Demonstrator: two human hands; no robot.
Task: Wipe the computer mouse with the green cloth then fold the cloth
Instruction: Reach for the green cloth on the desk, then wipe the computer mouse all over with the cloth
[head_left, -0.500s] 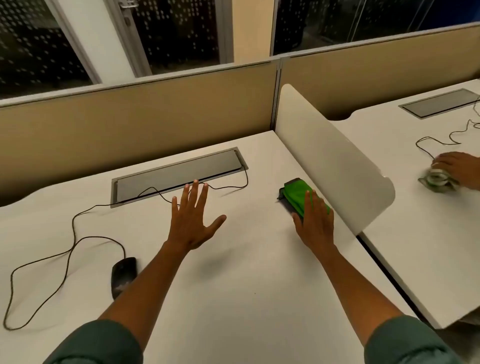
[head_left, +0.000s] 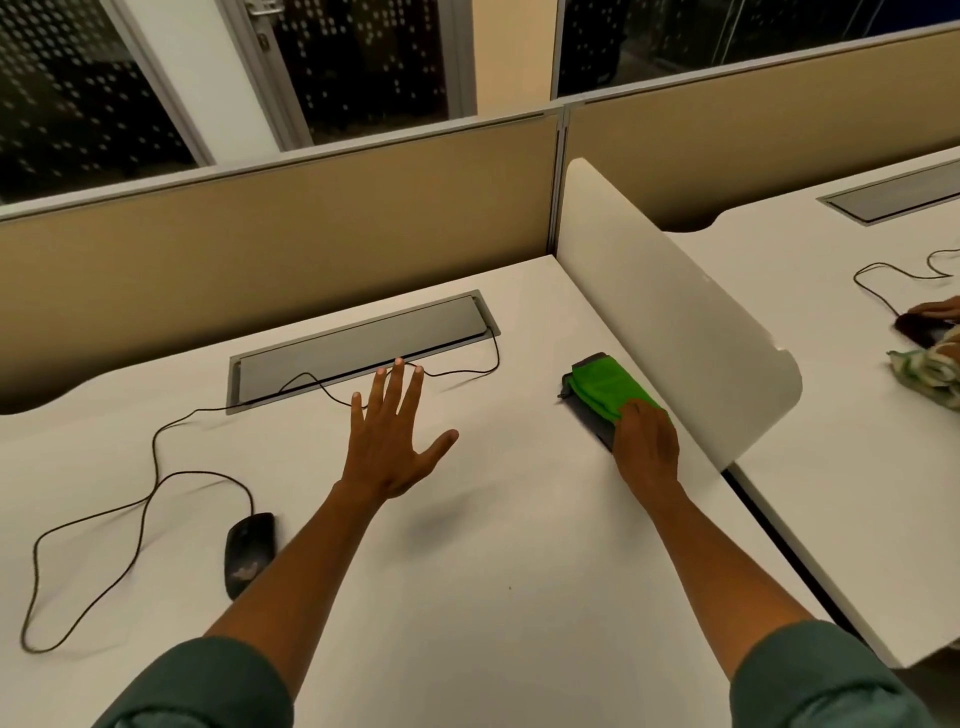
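Observation:
A folded green cloth (head_left: 602, 387) with a grey underside lies on the white desk (head_left: 493, 545), close to the curved divider on the right. My right hand (head_left: 647, 441) rests on the cloth's near end, fingers curled onto it and hiding that part. My left hand (head_left: 392, 436) hovers over the middle of the desk, fingers spread, holding nothing. The black computer mouse (head_left: 248, 553) sits at the lower left beside my left forearm, its cable (head_left: 150, 462) looping away toward the back.
A grey cable hatch (head_left: 363, 340) is set into the desk at the back. A white curved divider (head_left: 670, 312) stands to the right. Beyond it, another person's hand (head_left: 937, 309) works on a mouse with a cloth on the neighbouring desk. Beige partition panels run behind.
My right hand's fingers have curled down onto the near end of the green cloth. My left hand has stayed spread in about the same place.

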